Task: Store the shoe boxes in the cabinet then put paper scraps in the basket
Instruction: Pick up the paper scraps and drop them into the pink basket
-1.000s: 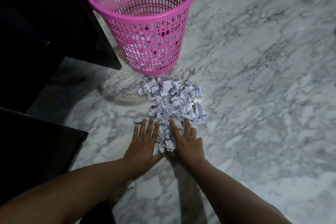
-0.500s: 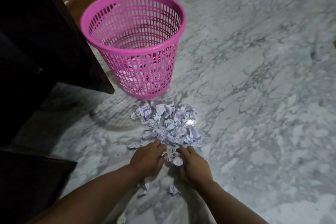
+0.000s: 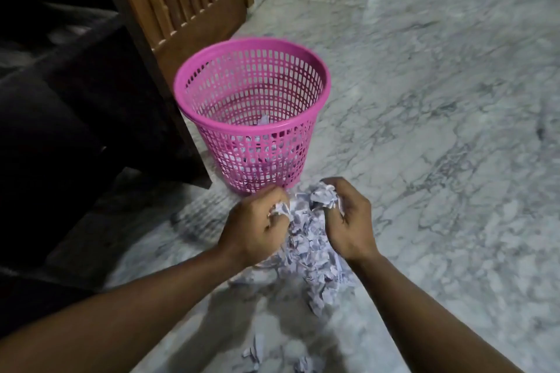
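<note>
Paper scraps point(image 3: 306, 248), flat under both hands a second ago, are now bunched in curled fingers of left hand point(image 3: 253, 225) and right hand point(image 3: 348, 221), lifted near the basket point(image 3: 251, 91), ready to drop in.

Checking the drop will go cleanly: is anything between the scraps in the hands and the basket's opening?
Nothing visible is. The left hand and right hand each grip paper scraps just in front of the pink basket. Its mouth is open and uncovered, with a few scraps already at the bottom.
</note>
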Demonstrator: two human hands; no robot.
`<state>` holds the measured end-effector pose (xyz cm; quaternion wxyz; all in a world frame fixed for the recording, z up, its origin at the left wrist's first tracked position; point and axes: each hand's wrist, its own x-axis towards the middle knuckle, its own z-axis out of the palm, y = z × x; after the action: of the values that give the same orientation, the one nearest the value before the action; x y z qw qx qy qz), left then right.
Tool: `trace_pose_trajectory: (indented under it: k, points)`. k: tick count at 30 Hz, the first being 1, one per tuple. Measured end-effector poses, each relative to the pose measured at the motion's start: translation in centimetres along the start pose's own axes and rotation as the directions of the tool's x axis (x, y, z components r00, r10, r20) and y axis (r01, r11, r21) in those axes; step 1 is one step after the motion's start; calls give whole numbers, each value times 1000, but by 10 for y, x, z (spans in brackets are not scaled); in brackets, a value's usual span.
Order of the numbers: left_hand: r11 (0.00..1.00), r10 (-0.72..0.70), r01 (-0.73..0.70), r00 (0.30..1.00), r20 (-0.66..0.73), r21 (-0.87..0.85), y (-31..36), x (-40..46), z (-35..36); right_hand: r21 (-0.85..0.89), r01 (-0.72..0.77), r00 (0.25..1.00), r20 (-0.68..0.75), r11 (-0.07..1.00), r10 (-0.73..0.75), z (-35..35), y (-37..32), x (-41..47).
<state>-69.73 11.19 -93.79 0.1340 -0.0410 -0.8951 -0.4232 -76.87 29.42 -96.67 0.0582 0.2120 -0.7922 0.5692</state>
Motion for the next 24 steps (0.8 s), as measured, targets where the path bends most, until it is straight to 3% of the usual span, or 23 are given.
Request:
trace_pose_trajectory:
  k: [2,4,6,9,11,13,15,16,18,20,22,24]
  points:
    - [996,59,-72,975,-213,-52,22,39,-39,31,140,989,-42,990,-139,-4,-35,46]
    - [993,105,-119,899,-425,-6,40,82,-78,3,222,973,-60,975,-221,-7,-71,93]
    - [996,91,-77,855,-511,49,45,125,-105,-123,225,971,-59,967,-233,-2,-96,140]
    - [986,13,67,882,-470,154,33,176,-120,-421,121,992,68,899,-102,13,-118,202]
    - [952,-117,196,942,-314,236,20,198,-119,-592,133,965,260,795,32,22,-124,225]
    - [874,-342,354,935,-98,332,9,208,-112,-670,181,908,395,720,139,29,-127,233]
    - [830,-430,431,899,-86,355,3,207,-106,-639,151,914,381,755,139,24,-128,230]
    - [838,-379,416,910,-170,353,2,203,-104,-602,142,945,318,786,73,19,-126,226]
    - [873,-123,272,926,-356,404,9,180,-101,-492,169,986,90,854,-143,7,-114,208]
    - [886,157,44,908,-388,461,15,136,-88,-336,210,958,-118,918,-262,-2,-92,173]
    - [871,310,-175,921,-236,459,8,72,-61,-214,171,959,-190,962,-213,-7,-60,124]
    - [859,302,-295,952,52,418,-15,-10,-31,-212,72,987,-126,975,-101,-9,-23,64]
